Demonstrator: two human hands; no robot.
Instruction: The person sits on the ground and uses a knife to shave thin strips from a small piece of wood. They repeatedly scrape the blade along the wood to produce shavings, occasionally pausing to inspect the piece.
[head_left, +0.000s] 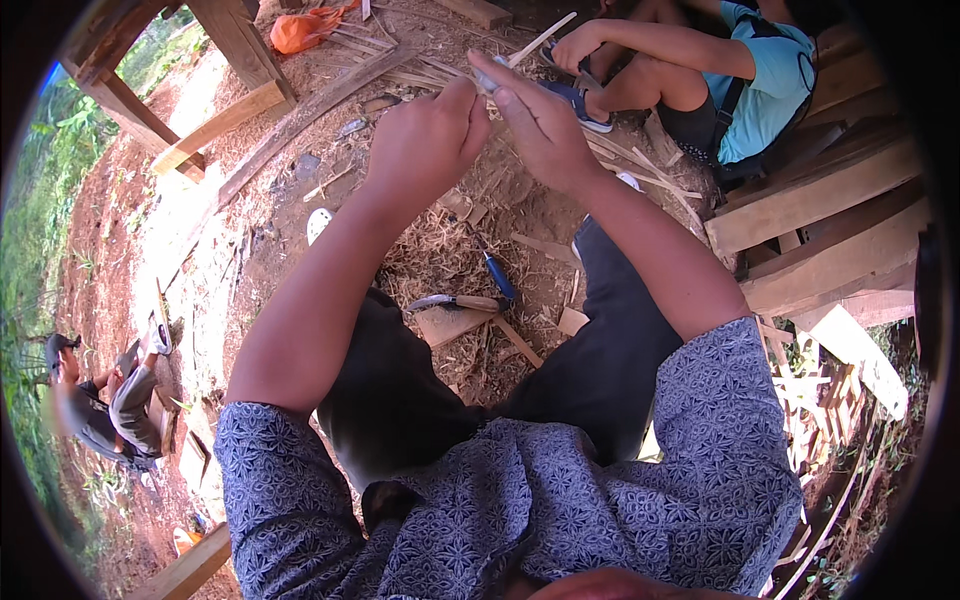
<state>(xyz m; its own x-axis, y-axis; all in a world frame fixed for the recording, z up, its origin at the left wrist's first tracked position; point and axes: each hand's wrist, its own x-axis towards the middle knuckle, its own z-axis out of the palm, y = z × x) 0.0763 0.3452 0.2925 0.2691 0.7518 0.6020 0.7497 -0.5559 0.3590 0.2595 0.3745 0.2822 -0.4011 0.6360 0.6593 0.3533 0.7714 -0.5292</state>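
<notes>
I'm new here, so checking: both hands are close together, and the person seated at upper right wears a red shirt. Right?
Not quite: in the head view, that person wears a light blue shirt, not red. The rest holds: left hand and right hand are close together.

Up it pokes: a slim, straight, pale wooden stick [543,38], slanting away to the right, far tip free, near end hidden at the right hand's [545,130] fingers!

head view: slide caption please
Left grip and right grip close together at a thin pale wooden stick above brown earth
</notes>
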